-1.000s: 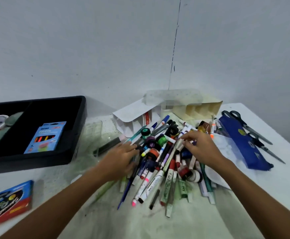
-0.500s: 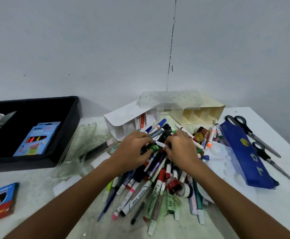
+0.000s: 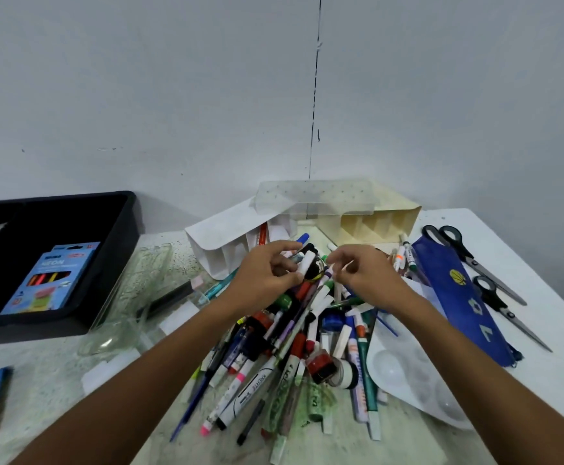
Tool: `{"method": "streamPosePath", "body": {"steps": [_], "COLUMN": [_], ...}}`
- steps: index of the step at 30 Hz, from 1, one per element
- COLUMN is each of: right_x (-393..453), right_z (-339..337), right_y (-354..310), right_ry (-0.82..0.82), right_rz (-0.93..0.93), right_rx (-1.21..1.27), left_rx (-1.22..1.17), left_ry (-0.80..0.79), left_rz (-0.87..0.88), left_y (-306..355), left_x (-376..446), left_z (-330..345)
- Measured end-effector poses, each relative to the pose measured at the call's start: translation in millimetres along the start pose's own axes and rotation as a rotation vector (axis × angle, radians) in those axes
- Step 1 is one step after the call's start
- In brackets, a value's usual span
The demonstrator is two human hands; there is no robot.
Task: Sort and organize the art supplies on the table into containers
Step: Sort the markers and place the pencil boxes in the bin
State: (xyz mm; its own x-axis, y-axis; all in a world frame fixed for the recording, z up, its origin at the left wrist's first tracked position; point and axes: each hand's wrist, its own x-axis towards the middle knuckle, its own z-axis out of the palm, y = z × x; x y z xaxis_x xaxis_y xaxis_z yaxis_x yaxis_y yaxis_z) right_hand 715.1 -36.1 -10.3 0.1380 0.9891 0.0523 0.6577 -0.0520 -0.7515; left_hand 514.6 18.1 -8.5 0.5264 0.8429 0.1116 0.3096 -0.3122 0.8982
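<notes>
**Picking markers from the heap**

Head view: the left hand [image 3: 267, 276] curls its fingers [image 3: 287, 245] round a white-capped marker [image 3: 308, 265], lifted just above the pile of pens [image 3: 294, 337]. The right hand [image 3: 364, 278] pinches something thin beside it; what, I cannot tell. Markers look light, stiff and smooth, so they are probably best gripped mid-barrel.

Both bare forearms reach in from the bottom edge, the left from 7 o'clock, the right from 5 o'clock, converging toward the centre. The left hand [image 3: 267, 276] has its fingers curled, thumb and fingertips pinched together in a closed grip. The right hand [image 3: 366, 275], just beside it at 3 o'clock, is knuckles-up with fingers bent downward; whether its grip holds anything cannot be told.
</notes>
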Motion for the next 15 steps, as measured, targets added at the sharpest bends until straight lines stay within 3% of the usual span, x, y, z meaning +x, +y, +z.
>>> {"method": "streamPosePath", "body": {"steps": [2, 5, 13, 15], "right_x": [-3.1, -4.3, 2.5, -0.2], "right_z": [6.6, 13.6, 15.4, 17.4], "right_y": [5.1, 4.3, -0.2, -2.4], "right_ry": [-0.158, -0.311, -0.288, -0.217], "right_rz": [-0.099, -0.219, -0.283, -0.314], "right_rx": [-0.283, -0.396, -0.519, -0.466], "left_rx": [-0.036, -0.075, -0.164, -0.170], "left_ry": [-0.012, -0.046, -0.060, -0.044], "left_rz": [-0.017, -0.042, -0.100, -0.105], "left_y": [-3.4, -7.4, -13.0, -12.9], "left_x": [-3.3, -10.6, -31.6, -38.4], "left_z": [-5.8, -13.3, -31.8, -38.4]}}
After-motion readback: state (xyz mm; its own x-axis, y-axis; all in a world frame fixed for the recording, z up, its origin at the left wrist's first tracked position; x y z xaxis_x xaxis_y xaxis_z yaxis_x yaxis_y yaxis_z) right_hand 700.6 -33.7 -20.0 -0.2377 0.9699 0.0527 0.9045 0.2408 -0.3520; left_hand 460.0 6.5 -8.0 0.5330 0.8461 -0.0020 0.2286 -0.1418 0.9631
